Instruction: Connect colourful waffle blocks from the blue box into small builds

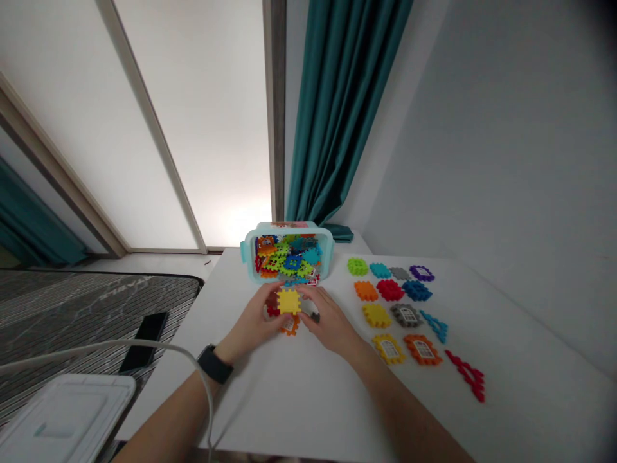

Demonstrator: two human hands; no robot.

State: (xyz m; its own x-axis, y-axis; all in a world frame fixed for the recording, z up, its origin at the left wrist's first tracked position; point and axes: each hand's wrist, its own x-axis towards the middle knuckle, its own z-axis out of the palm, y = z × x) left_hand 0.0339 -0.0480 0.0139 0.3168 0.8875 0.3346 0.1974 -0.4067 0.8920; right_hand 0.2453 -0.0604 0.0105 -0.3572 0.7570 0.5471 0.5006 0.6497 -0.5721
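Observation:
A yellow square building tile (289, 301) with notched edges is pinched between my left hand (258, 315) and my right hand (330, 318), fingertips at its two sides. Below it on the table lies an orange tile (290, 326), partly covered by the fingers. Dark red pieces (272, 305) show beside my left fingers, partly hidden. Just beyond both hands, a light blue bin (330, 247) lies with its opening toward me, full of mixed coloured tiles (289, 257).
Sorted tiles lie in rows on the right of the white table (289, 399), among them a red tile (390, 289) and a red openwork piece (467, 375). A white cable (183, 350) crosses my left forearm. A white lid (67, 411) and a black phone (144, 341) are at left.

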